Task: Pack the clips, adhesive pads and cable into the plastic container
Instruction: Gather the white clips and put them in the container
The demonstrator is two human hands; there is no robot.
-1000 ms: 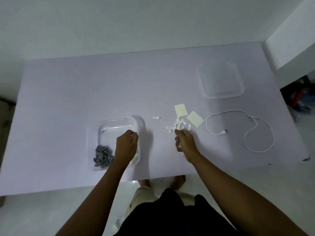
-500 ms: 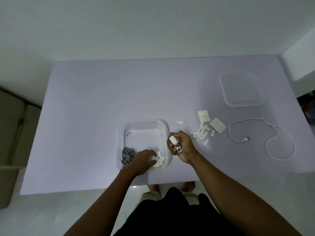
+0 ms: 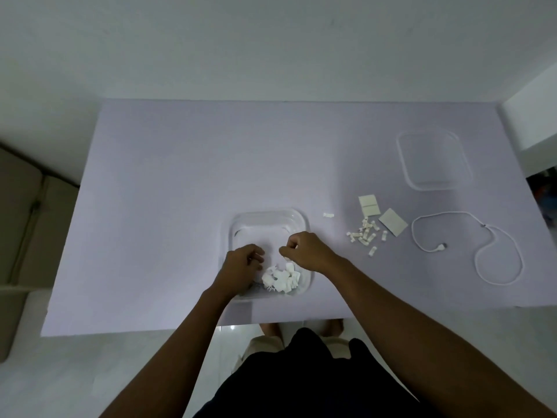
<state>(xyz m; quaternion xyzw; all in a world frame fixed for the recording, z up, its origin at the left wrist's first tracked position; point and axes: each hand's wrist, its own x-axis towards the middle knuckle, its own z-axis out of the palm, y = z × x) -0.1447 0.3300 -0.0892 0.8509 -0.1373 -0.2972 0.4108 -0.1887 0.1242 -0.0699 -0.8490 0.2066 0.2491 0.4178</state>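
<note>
Both hands are over the plastic container (image 3: 297, 217) in the head view. We see the left hand (image 3: 241, 267) loosely curled, and we cannot tell if it grips anything. The right hand (image 3: 304, 251) is closed like a fist above white clips (image 3: 281, 279) inside. More clips (image 3: 363, 233), two adhesive pads (image 3: 391, 221) and the cable (image 3: 470, 245) lie on the table (image 3: 180, 176), right of the container.

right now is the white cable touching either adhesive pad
Apart. The head view shows bare table between the white cable and the nearer grey adhesive pad; the paler adhesive pad lies farther left, also clear of it.
</note>
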